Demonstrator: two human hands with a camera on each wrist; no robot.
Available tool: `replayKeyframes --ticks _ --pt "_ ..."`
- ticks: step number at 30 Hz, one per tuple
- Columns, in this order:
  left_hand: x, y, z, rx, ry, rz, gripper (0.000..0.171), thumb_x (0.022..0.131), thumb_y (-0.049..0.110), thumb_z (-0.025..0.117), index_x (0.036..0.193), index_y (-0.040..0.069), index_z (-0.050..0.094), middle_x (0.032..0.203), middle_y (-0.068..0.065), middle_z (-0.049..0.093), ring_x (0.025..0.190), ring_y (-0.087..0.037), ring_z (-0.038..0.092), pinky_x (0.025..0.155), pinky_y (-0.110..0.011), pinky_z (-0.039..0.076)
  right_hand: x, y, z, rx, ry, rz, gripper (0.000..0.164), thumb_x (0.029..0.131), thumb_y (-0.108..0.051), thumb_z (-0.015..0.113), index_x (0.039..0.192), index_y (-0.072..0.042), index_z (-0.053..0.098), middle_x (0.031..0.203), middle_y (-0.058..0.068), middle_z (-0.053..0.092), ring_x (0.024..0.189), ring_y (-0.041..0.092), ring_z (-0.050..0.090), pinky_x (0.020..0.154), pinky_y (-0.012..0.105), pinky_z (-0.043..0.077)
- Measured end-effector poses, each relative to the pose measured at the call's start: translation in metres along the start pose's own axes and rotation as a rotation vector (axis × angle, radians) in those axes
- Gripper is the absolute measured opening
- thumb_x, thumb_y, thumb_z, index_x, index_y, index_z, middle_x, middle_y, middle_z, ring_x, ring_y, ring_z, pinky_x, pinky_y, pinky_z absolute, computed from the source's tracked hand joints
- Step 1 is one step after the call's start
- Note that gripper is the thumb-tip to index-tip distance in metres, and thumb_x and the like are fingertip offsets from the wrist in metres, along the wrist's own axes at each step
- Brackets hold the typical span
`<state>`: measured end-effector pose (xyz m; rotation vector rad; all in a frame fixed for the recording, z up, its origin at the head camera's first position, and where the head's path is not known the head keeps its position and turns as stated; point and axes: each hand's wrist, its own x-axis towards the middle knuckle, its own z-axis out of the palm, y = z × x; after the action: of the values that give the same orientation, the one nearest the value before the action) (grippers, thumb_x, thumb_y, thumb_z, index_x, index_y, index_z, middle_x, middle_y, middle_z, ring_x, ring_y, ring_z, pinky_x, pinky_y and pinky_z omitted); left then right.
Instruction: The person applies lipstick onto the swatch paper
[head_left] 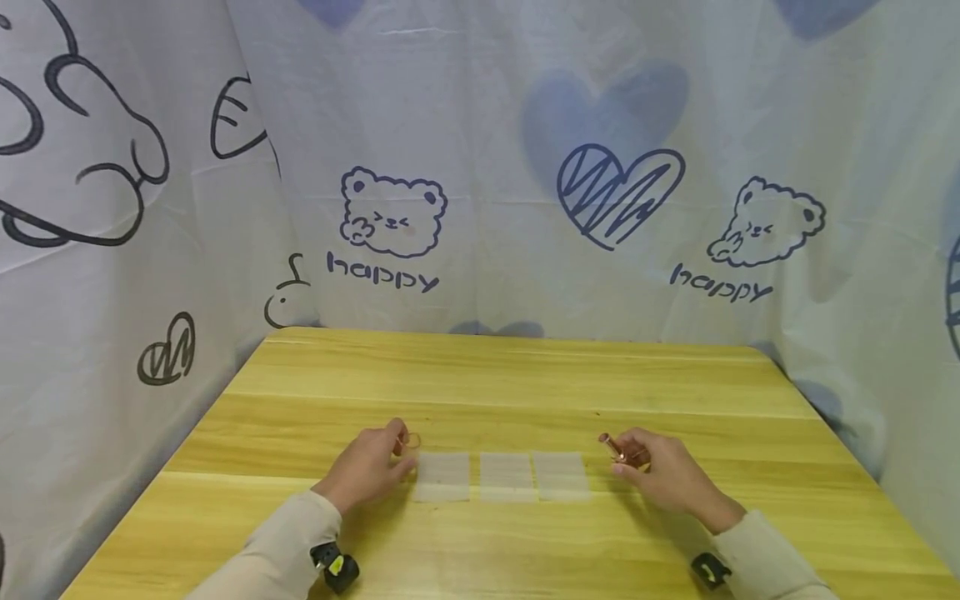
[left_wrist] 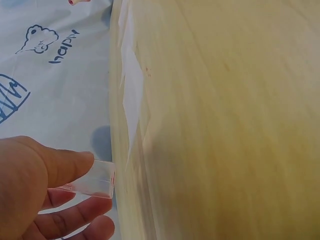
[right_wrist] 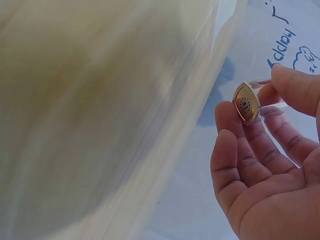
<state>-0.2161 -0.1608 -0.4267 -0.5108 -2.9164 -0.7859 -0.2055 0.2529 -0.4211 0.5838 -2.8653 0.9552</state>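
My left hand (head_left: 369,468) pinches a small clear cap (left_wrist: 103,179) between thumb and fingers, above the table left of the white squares. Reddish marks show at the cap's rim in the left wrist view. On the other side, my right hand (head_left: 671,475) holds what looks like a lipstick (head_left: 612,447), with a shiny gold-copper body. Its gold base (right_wrist: 246,104), bearing a small printed round label, faces the right wrist camera. Fingers hide part of the lipstick. The two hands are well apart.
Three thin white squares (head_left: 507,477) lie in a row on the wood-grain table (head_left: 480,392) between the hands. A white curtain (head_left: 480,117) with drawn bears and hearts hangs behind the table and along its sides.
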Motion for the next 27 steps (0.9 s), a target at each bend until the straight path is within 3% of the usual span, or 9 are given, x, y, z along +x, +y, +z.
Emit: replayKeyframes --ticks 27 --pt "-0.008 -0.013 -0.006 0.022 -0.018 -0.051 0.023 0.086 0.016 0.074 0.095 0.01 0.054 0.086 -0.005 0.066 0.074 -0.017 0.061 0.062 -0.033 0.048 -0.008 0.007 -0.008 -0.015 0.005 0.065 0.023 0.088 -0.014 0.073 0.108 -0.005 0.065 0.088 -0.002 0.066 0.076 0.011 0.064 0.063 0.028 0.052"
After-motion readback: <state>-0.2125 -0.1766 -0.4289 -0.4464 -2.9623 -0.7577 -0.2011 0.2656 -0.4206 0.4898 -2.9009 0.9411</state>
